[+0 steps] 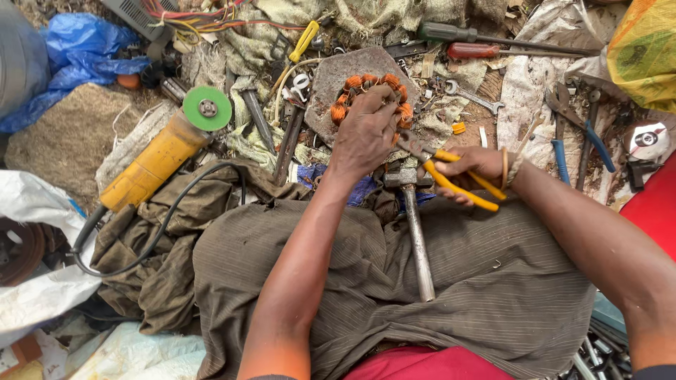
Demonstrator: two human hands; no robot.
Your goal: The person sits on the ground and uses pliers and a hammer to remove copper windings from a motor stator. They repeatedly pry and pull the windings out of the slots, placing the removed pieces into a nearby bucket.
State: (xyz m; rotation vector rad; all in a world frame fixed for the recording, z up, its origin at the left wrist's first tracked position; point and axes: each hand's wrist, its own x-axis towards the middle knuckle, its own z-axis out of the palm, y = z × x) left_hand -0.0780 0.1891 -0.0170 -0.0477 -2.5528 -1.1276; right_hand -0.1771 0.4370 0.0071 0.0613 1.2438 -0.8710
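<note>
The left hand point(366, 134) is clamping down on the heavy, rigid copper-wound stator point(370, 95), best gripped by its rim, while the right hand point(472, 169) is closing around yellow-handled pliers point(451, 176) just beside it.

My left hand point(366, 134) covers the winding ring's point(352, 83) near half. At three o'clock, the pliers' point(451, 172) tips are hidden behind it; I cannot read their grip.

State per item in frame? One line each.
left hand: pressing down on the motor stator
motor stator: copper windings exposed, lying on a flat stone
right hand: closed on the pliers handles
pliers: yellow-handled, jaws at the windings
hammer: lying idle across the lap
angle grinder: lying on cloth, green disc fitted, unheld
screwdrivers: lying unused
</note>
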